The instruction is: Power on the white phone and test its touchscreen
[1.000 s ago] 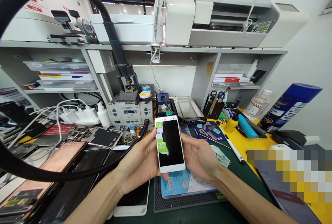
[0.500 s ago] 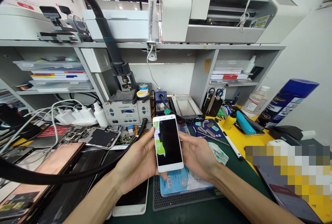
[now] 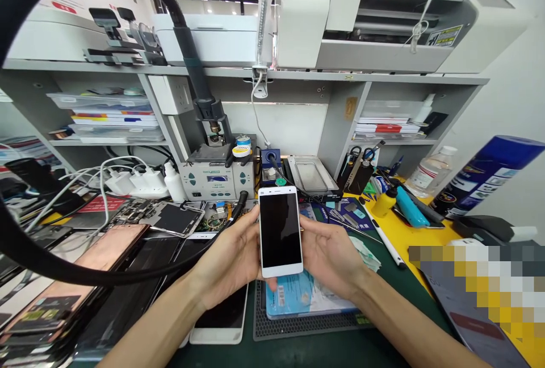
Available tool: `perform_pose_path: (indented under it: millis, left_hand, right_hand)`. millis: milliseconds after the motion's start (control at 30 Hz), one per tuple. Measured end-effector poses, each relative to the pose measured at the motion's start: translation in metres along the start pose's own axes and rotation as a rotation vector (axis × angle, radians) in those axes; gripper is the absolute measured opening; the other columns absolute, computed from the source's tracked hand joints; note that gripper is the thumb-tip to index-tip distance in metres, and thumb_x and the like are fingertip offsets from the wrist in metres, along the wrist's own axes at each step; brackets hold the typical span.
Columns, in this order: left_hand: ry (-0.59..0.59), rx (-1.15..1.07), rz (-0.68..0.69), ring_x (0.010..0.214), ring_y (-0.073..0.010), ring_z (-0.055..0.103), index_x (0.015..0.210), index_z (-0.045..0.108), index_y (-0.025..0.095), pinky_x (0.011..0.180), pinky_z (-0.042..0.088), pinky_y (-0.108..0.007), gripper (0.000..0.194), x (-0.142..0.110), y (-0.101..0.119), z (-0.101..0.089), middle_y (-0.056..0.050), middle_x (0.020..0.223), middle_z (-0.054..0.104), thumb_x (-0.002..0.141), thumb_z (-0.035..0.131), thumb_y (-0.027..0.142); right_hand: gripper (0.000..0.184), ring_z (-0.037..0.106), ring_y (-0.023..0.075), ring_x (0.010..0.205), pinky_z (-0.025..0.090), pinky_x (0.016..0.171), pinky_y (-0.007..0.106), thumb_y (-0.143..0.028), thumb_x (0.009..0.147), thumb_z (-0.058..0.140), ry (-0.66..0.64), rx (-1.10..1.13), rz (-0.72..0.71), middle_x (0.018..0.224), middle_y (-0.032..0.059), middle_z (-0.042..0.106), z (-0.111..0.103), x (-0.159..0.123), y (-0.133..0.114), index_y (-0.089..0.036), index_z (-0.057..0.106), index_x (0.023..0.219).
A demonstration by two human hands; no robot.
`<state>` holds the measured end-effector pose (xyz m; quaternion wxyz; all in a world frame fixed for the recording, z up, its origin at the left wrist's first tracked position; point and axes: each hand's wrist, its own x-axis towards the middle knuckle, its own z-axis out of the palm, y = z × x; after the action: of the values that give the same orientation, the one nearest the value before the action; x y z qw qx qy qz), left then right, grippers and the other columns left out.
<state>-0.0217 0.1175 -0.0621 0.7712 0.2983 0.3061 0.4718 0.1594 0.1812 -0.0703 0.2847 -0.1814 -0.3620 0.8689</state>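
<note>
A white smartphone [image 3: 280, 230] is held upright between both hands, tilted back a little with its screen facing me. The screen is black all over. My left hand [image 3: 232, 257] grips its left edge, with a fingertip showing below the lower edge. My right hand [image 3: 330, 249] holds the right edge, thumb along the side; its other fingers are partly hidden behind the phone. Beneath the hands lies a blue and white packet [image 3: 293, 299] on a dark perforated mat [image 3: 310, 328]. Another white-framed phone [image 3: 219, 320] lies flat under my left forearm.
A black hose [image 3: 106, 277] loops across the left side from the hot-air station [image 3: 213, 180]. Opened phones and boards [image 3: 166, 217] crowd the left. A white pen-shaped tool [image 3: 385, 237], yellow bottle [image 3: 384, 202] and blue spray can [image 3: 489, 175] are on the right. Shelves stand behind.
The phone's screen has gone from showing a patchy green and white picture along its left part to fully black. My view has shifted slightly left; both hands keep their hold.
</note>
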Motion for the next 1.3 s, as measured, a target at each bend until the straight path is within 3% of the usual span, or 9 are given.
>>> perform_pose_path:
  millis: [133,333,567,833,1067,1300]
  left_hand:
    - [-0.002,0.001,-0.013,0.081,-0.0287,0.063,0.129,0.062,0.015,0.066,0.053,-0.045,0.057,0.000,0.001,-0.002,-0.014,0.098,0.066,0.099,0.041,0.057]
    - [-0.017,0.010,-0.046,0.074,-0.0284,0.064,0.125,0.064,0.014,0.065,0.051,-0.042,0.061,-0.001,0.004,-0.009,-0.012,0.095,0.067,0.097,0.040,0.062]
    - [-0.030,0.021,-0.032,0.072,-0.0267,0.063,0.111,0.068,0.013,0.064,0.050,-0.041,0.058,0.000,0.004,-0.010,-0.010,0.092,0.065,0.097,0.039,0.061]
    - [-0.004,0.062,-0.046,0.073,-0.0260,0.063,0.122,0.064,0.015,0.064,0.050,-0.040,0.058,0.001,0.004,-0.011,-0.011,0.098,0.066,0.097,0.040,0.062]
    - [0.013,0.071,-0.047,0.082,-0.0271,0.062,0.130,0.061,0.015,0.064,0.050,-0.039,0.061,-0.001,0.006,-0.007,-0.013,0.106,0.065,0.097,0.040,0.062]
    - [0.029,0.094,-0.048,0.081,-0.0260,0.060,0.128,0.062,0.015,0.063,0.049,-0.037,0.060,-0.003,0.008,-0.007,-0.012,0.103,0.063,0.097,0.040,0.062]
  right_hand:
    - [0.030,0.066,0.0225,0.093,0.047,0.092,0.043,-0.031,0.098,0.043,-0.097,0.054,0.081,0.104,0.0073,0.072,-0.003,0.001,-0.002,-0.020,0.063,0.118]
    - [0.045,0.068,0.0375,0.110,0.046,0.093,0.061,-0.044,0.102,0.031,-0.265,-0.021,0.250,0.125,0.0170,0.066,-0.010,0.004,-0.009,-0.020,0.047,0.138]
    - [0.047,0.073,0.0318,0.089,0.051,0.083,0.051,-0.044,0.103,0.025,-0.322,-0.053,0.247,0.116,0.0161,0.069,-0.012,0.008,-0.008,-0.020,0.044,0.139]
    - [0.045,0.070,0.0346,0.106,0.051,0.084,0.050,-0.042,0.104,0.026,-0.328,-0.045,0.214,0.123,0.0166,0.067,-0.012,0.008,-0.008,-0.020,0.047,0.137]
    - [0.047,0.073,0.0315,0.094,0.050,0.085,0.049,-0.044,0.104,0.023,-0.365,-0.047,0.207,0.119,0.0170,0.068,-0.008,0.007,-0.009,-0.022,0.042,0.142]
    - [0.042,0.069,0.0330,0.107,0.054,0.083,0.049,-0.039,0.105,0.028,-0.329,-0.028,0.168,0.124,0.0153,0.066,-0.011,0.007,-0.006,-0.023,0.046,0.140]
